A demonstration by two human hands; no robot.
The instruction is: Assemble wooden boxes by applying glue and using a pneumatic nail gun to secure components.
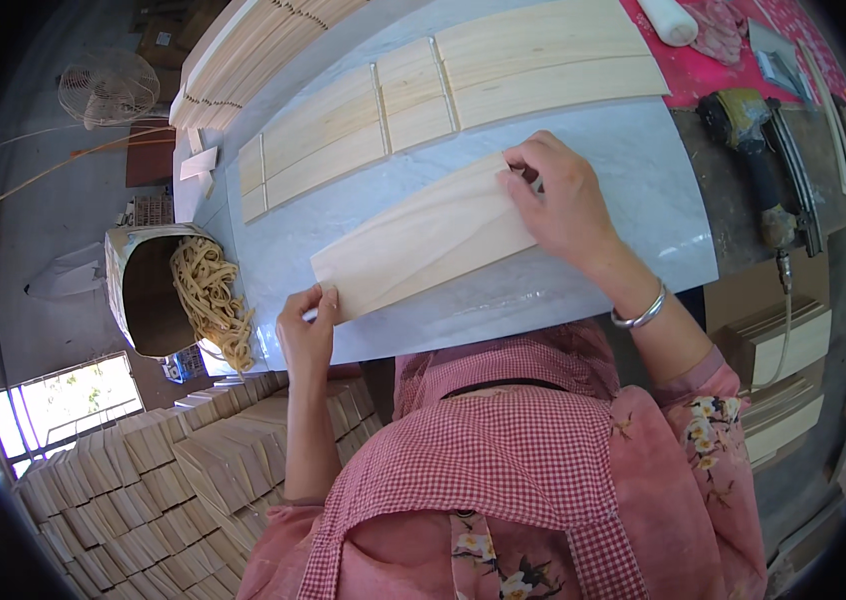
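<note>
Your left hand (pixel 307 328), just left of the middle of the frame, pinches the left end of a thin wooden board (pixel 423 240) between thumb and fingers. Your right hand (pixel 565 205), right of the middle, has its fingers curled in and closed on the board's upper right end. The board slants across the centre of the frame, over the pale counter (pixel 648 170); you cannot tell whether it rests flat there. Toward the top of the frame lies a longer wooden panel (pixel 418 100), apart from your board and crossed by narrow strips (pixel 443 85). At the upper left is a stack of boards (pixel 253 60); below it, tangled yellowish bands (pixel 211 285) hang from an open container (pixel 122 290). A hose-fed tool (pixel 765 180) lies at the upper right.
</note>
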